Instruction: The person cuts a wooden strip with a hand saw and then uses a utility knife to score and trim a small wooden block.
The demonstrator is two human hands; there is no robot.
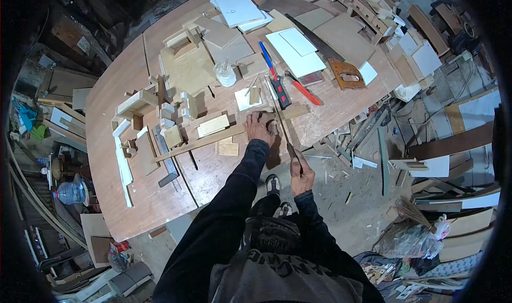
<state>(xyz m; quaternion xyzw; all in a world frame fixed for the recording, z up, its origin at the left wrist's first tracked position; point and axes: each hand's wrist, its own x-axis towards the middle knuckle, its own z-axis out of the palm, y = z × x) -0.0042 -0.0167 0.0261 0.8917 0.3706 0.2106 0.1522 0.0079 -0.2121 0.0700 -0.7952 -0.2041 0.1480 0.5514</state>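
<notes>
My right hand [302, 176] is closed round the handle of a thin saw [281, 120] at the table's front edge. The saw's blade runs up and left across a long wooden strip [209, 137]. Just left of the blade, my left hand [260, 128] presses on the strip, its fingers bent over the wood. A short pale wood block [213, 126] lies behind the strip, left of my left hand. Beyond the hands are a small white square [244, 99] with a wood piece on it, a blue and red tool [275, 79] and a red-handled tool [305, 92].
On the wooden table [114, 217] stand a plastic cup [225, 74], white panels [296, 49], a wooden-handled handsaw [346, 74] and small wooden assemblies [140, 103]. Scrap wood and a plastic bag [408, 240] lie on the floor at right. A large bottle [70, 192] is at left.
</notes>
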